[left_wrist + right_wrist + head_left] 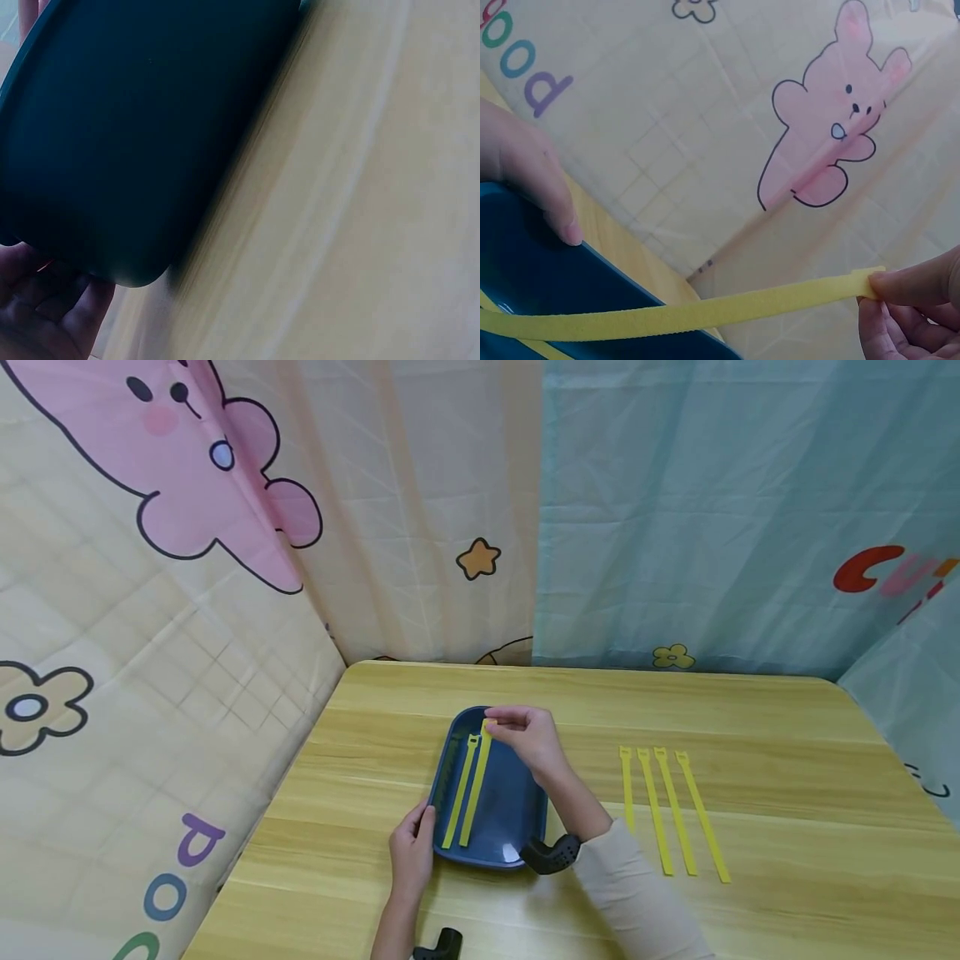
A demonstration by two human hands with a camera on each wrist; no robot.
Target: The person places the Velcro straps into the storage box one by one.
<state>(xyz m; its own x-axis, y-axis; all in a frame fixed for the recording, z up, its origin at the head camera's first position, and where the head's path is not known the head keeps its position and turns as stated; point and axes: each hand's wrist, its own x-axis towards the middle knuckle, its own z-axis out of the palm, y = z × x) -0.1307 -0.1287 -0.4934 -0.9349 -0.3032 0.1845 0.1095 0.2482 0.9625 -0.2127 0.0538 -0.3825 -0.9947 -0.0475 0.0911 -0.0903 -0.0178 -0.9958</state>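
My right hand (531, 739) pinches the head end of a yellow hook-and-loop cable tie (477, 785) between thumb and fingers. That tie (675, 319) slants down over the dark blue tray (517, 802). Another yellow tie (459, 793) lies in the tray, left of the pinched one. My left hand (412, 852) grips the tray's near left side, thumb at the rim. In the left wrist view, the left fingers (45, 315) curl under the tray's outer wall (142, 135).
Several yellow ties (666, 810) lie in a row on the wooden table (810, 793), right of the tray; my right forearm covers part of the leftmost one. Patterned curtains (420, 510) hang behind and beside the table.
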